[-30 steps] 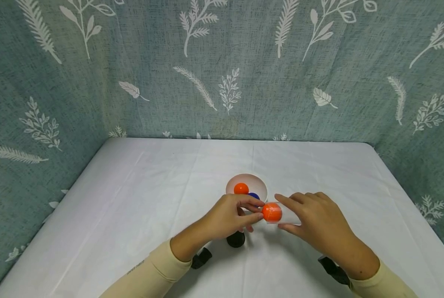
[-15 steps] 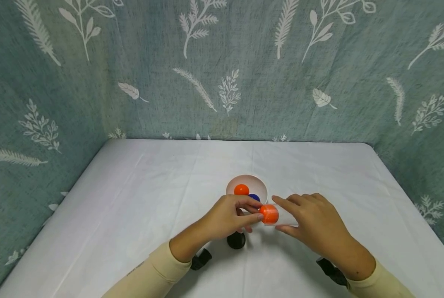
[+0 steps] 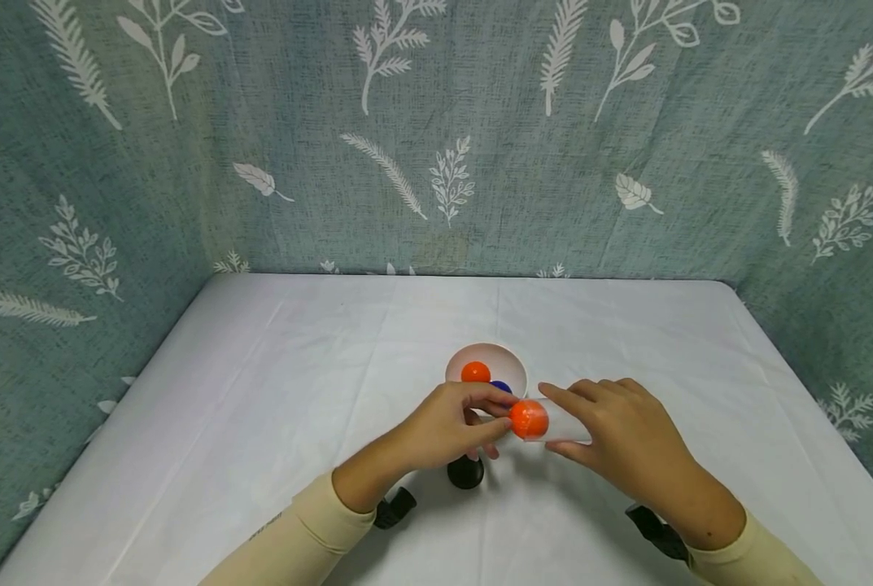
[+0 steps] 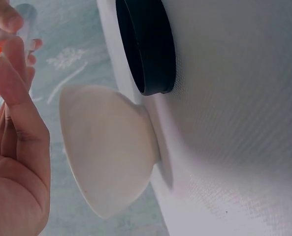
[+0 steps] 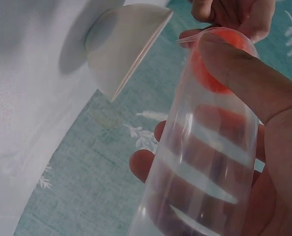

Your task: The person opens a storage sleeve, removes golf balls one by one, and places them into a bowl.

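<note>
**Now an orange ball sits at the mouth of a clear tube**

Between our two hands, just in front of the bowl, we see an orange ball (image 3: 529,419) at the open end of a clear plastic tube (image 5: 205,162). The right hand (image 3: 626,439) holds that tube lying roughly sideways above the table, thumb along one side and fingers curled round the other; through the clear wall in the right wrist view we see those fingers (image 5: 145,164) behind it. The ball fills the tube's mouth there, and the thumb overlaps it.

The left hand (image 3: 447,427) meets the ball from the other side. Its fingertips (image 3: 505,400) close on the ball in a narrow pinch, thumb below and fingers above. From the left wrist view only a sliver of orange shows past the fingers, so we cannot tell from there how far the ball has entered the tube.

Behind the hands stands a white bowl (image 3: 509,362) on the white table (image 3: 260,391). Inside it lie another orange ball (image 3: 475,372) and a blue ball (image 3: 501,386), touching or nearly so. A black lid (image 3: 465,472) rests on the cloth just below the left hand, near the bowl's foot. Teal fabric with white leaf prints (image 3: 436,146) walls the table on three sides.
</note>
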A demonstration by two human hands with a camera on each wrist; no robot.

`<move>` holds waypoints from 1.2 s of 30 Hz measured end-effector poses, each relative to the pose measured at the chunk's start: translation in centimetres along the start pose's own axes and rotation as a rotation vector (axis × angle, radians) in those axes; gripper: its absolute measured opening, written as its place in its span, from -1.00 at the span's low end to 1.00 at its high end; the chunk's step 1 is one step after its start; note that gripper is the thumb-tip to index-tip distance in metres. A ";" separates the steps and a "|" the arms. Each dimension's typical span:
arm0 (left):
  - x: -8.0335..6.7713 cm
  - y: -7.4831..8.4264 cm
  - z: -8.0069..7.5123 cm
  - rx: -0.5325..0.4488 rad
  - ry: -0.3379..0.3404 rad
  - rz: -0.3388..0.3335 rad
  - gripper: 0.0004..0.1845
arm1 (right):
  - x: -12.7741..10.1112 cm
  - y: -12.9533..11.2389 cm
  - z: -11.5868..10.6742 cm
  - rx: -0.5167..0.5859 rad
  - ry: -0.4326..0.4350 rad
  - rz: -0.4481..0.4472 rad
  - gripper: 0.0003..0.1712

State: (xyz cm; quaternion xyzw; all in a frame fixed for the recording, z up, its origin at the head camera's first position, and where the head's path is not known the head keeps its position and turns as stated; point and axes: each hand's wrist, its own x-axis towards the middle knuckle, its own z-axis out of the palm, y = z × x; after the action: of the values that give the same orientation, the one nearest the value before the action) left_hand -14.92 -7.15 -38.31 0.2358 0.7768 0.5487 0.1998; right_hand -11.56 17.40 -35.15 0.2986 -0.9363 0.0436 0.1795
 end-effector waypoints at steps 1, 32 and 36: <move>0.0 0.0 0.0 -0.004 0.000 -0.001 -0.65 | 0.0 0.0 0.0 0.000 -0.002 0.002 -0.21; 0.1 -0.1 0.2 -0.027 -0.013 -0.018 -0.61 | 0.0 -0.3 -0.5 0.008 -0.015 0.007 -0.22; 0.0 -0.1 0.2 -0.025 -0.018 -0.018 -0.62 | -0.1 -0.3 -0.5 0.013 -0.011 0.009 -0.21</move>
State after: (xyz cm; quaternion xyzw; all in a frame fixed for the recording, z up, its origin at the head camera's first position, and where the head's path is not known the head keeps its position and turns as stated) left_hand -14.85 -7.03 -38.44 0.2309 0.7701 0.5545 0.2147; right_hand -11.17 17.30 -34.76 0.2958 -0.9383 0.0486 0.1722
